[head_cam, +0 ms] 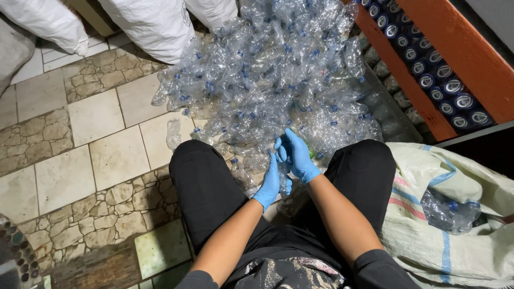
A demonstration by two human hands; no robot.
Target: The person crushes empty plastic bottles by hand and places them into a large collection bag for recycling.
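My two hands, both in blue gloves, meet between my knees: the left hand [269,184] rises from below with fingers curled, the right hand [296,155] closes over it from above, and between them sits a crushed clear bottle [284,170], mostly hidden by the gloves. Both hands appear closed on it, gripping opposite ends, a hold that looks suited to twisting or squeezing the thin plastic; how tight each grip is I cannot tell.

I am seated low, black-trousered legs spread so the work sits in the gap between them. Straight ahead, within easy reach, a heap of flattened clear plastic bottles [267,75], many with blue caps, spreads across the tiled floor [101,155]. To my right lies an open woven sack [460,214] with blue and red stripes, a few clear bottles showing in its mouth, placed just beside my right leg. White bulk bags [155,27] stand behind the heap. Along the right edge, rows of blue cans [433,75] lie packed between orange-red boards [460,48].
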